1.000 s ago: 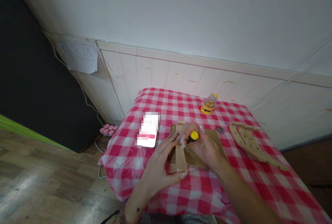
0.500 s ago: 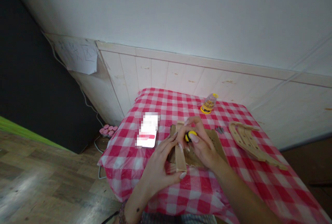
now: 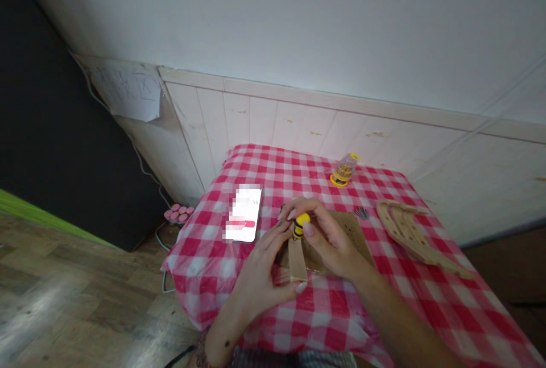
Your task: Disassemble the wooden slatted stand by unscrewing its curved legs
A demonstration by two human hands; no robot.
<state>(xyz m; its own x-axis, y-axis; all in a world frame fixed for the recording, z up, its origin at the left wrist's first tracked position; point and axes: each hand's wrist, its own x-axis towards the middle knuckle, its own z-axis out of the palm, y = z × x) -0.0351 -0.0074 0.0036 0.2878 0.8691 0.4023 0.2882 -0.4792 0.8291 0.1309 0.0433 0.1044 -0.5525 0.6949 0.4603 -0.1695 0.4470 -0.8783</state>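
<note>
A narrow wooden strip lies over a brown board on the table. My left hand is closed around the strip, fingers at its far left side and thumb at its near end. In my right hand is a screwdriver with a yellow and black handle, gripped between thumb and fingers. It stands upright over the far part of the strip; its tip is hard to make out. Right of the board lie several screws.
A phone with a lit screen lies left of my hands. Toward the back stands a clear, yellow-based bit holder. Curved wooden pieces rest at the right on the checked tablecloth. A wall panel rises behind the table.
My right hand has moved the screwdriver left, from beside the strip to above it, and tipped it more upright. My left hand stays in place on the strip.
</note>
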